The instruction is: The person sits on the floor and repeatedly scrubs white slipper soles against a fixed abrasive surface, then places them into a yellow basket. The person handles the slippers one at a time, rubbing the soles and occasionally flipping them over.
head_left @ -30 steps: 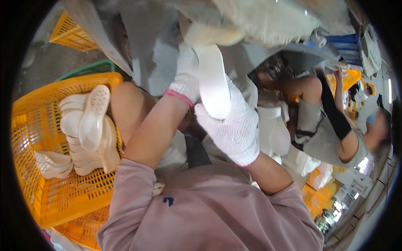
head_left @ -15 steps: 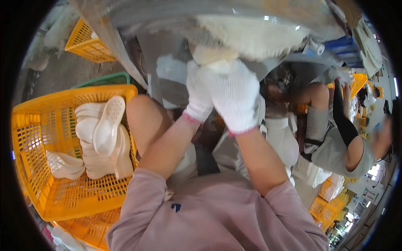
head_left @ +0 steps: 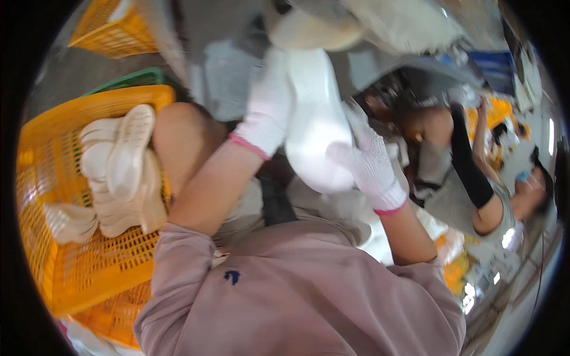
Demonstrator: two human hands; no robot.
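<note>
I have both hands, in white knitted gloves with pink cuffs, closed on a white shoe sole (head_left: 317, 133), which sits in front of me between them. My left hand (head_left: 270, 101) grips its left edge; my right hand (head_left: 371, 163) lays a thumb across the near end, fingers along the right side. The far end lies just below a pale, rounded piece (head_left: 314, 29); I can't tell whether they touch. Beside my left knee, a yellow plastic basket (head_left: 74, 282) holds stacked cream soles (head_left: 127, 154), one perforated on top. Behind it is a green crate (head_left: 133, 78). At my right sits a co-worker wearing a black sleeve (head_left: 467, 154).
</note>
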